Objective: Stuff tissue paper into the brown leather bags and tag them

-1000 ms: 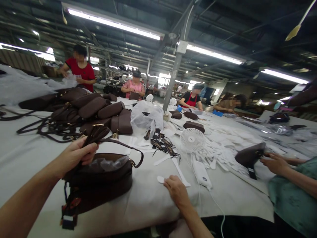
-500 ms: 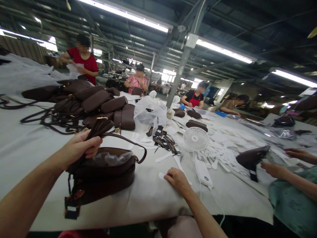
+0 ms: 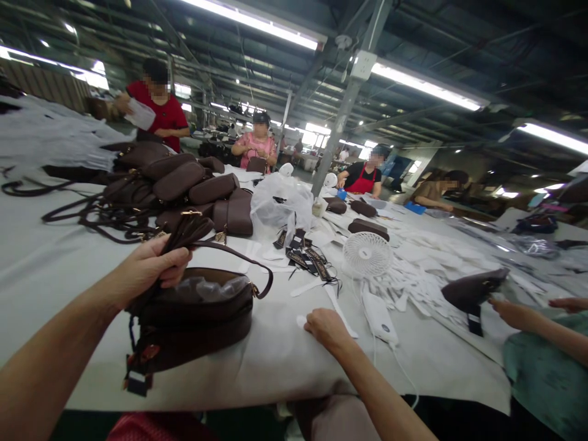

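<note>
My left hand [image 3: 154,269] is closed around the bunched dark brown strap [image 3: 186,231] of a handbag. Below it, the brown handbag [image 3: 202,334] rests tilted on the table, its top unzipped and clear plastic stuffing [image 3: 206,288] showing inside. A black tag [image 3: 136,383] hangs from its near left end. To the right of the bag, my right hand [image 3: 327,329] lies low over the table with curled fingers. The rounded end of a white strip [image 3: 301,320] sticks out at its fingertips; the fingers hide the rest of the grip.
Brown handbags [image 3: 179,177] are piled at the left behind my left hand. A plastic bag [image 3: 280,205], black tags [image 3: 310,254], a white fan [image 3: 366,254] and loose white strips [image 3: 413,269] cover the middle. At the right a co-worker's hand [image 3: 512,312] is at another bag [image 3: 473,291].
The view has shifted slightly. Both my hands keep their grip, and the handbag has barely moved. The person in red at the back has swung a white sheet to the left.
</note>
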The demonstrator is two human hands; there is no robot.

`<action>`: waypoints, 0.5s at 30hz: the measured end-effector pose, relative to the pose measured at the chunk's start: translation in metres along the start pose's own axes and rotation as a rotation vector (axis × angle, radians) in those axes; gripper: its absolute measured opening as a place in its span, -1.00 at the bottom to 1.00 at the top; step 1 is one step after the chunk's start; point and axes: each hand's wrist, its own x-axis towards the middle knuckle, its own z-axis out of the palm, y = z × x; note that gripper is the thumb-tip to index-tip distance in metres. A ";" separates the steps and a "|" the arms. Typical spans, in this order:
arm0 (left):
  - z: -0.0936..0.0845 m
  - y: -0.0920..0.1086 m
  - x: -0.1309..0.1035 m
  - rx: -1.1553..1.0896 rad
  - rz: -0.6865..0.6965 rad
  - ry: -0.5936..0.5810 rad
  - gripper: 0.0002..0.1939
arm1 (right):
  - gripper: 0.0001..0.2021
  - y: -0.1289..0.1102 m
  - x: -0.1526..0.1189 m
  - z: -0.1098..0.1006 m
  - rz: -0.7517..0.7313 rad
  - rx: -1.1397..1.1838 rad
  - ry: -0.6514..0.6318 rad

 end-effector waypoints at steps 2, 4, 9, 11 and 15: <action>0.000 0.000 0.000 -0.002 0.002 -0.003 -0.69 | -0.79 -0.003 -0.001 -0.001 -0.004 -0.012 0.004; 0.000 0.000 0.000 -0.005 0.003 -0.008 -0.69 | -0.78 -0.005 -0.002 0.000 -0.012 -0.020 0.010; 0.003 0.002 -0.001 -0.023 0.003 0.002 -0.70 | -0.76 -0.011 -0.003 0.007 -0.053 -0.014 0.014; 0.003 0.002 -0.001 -0.026 0.003 -0.001 -0.69 | -0.75 -0.015 -0.002 0.011 -0.064 0.005 0.018; 0.000 0.000 -0.002 -0.021 0.005 0.006 -0.69 | -0.73 -0.016 0.004 0.022 -0.037 0.084 0.052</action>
